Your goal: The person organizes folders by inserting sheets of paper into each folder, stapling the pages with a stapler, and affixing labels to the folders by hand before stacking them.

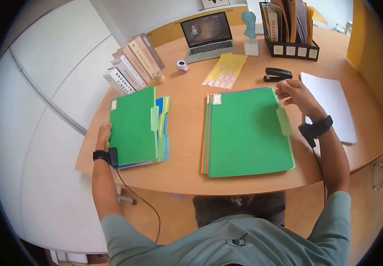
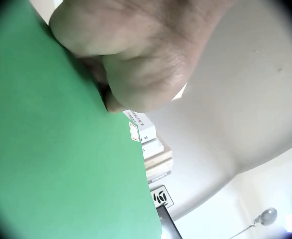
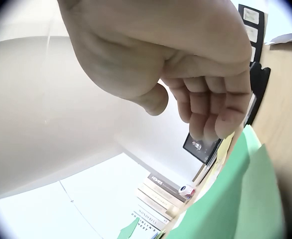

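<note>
At the left side, my left hand [image 1: 104, 135] grips the outer edge of a green folder [image 1: 131, 126] lying over blue and yellow ones. In the left wrist view the palm [image 2: 136, 55] is against the green folder [image 2: 61, 144], its fingers mostly hidden. A second stack, topped by a green folder [image 1: 249, 133] with red and orange edges beneath, lies before the torso. Near that stack's upper right corner hovers my right hand [image 1: 300, 95], fingers loosely bent and holding nothing. The right wrist view shows this hand [image 3: 181, 64] above a green folder [image 3: 225, 194], apart from it.
Behind the folders are books [image 1: 134, 64], a small tape roll [image 1: 182, 67], a laptop [image 1: 209, 37], a yellow label sheet [image 1: 227, 70] and a bust [image 1: 250, 33]. To the right are a stapler [image 1: 277, 75], white paper [image 1: 331, 104] and a black file holder [image 1: 293, 51].
</note>
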Tool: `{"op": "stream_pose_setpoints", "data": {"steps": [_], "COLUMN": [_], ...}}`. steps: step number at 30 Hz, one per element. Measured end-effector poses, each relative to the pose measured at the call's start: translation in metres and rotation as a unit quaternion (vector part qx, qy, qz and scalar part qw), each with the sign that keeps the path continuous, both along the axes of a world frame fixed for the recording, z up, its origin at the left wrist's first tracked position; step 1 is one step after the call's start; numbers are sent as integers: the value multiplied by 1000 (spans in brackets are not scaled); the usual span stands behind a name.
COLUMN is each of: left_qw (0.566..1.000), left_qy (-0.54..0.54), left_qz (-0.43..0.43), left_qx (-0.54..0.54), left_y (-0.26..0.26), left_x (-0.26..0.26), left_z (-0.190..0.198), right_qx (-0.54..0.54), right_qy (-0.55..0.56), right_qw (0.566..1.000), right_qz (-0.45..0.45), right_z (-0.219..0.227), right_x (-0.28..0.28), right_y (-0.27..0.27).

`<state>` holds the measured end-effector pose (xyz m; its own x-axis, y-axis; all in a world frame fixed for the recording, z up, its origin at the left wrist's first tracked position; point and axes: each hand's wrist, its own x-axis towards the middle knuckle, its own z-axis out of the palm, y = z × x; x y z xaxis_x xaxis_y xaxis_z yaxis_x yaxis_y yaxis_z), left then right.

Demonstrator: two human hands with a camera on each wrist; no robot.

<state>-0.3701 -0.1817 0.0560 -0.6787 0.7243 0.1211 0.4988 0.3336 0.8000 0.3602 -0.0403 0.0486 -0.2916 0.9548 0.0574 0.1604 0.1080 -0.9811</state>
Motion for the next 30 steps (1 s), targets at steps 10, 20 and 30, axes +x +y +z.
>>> {"op": "stream_pose_setpoints", "data": {"steps": [10,20,30], "left_qw": [944,936,755], "left_qy": [284,-69,-388], "left_qz": [-19,-336,-519], "left_qx": [-170,80,97], "left_y": [23,116,185], "left_x": [-94,199,380], "left_z": [-63,6,-56], "right_qx": [-11,-116,-145], "right_qy": [-5,104,101], "right_qw": [1000,987,983], "right_qz": [11,28,55], "right_z": [-11,5,9], "right_x": [4,9,7], "right_y": [3,-2,-18]}}
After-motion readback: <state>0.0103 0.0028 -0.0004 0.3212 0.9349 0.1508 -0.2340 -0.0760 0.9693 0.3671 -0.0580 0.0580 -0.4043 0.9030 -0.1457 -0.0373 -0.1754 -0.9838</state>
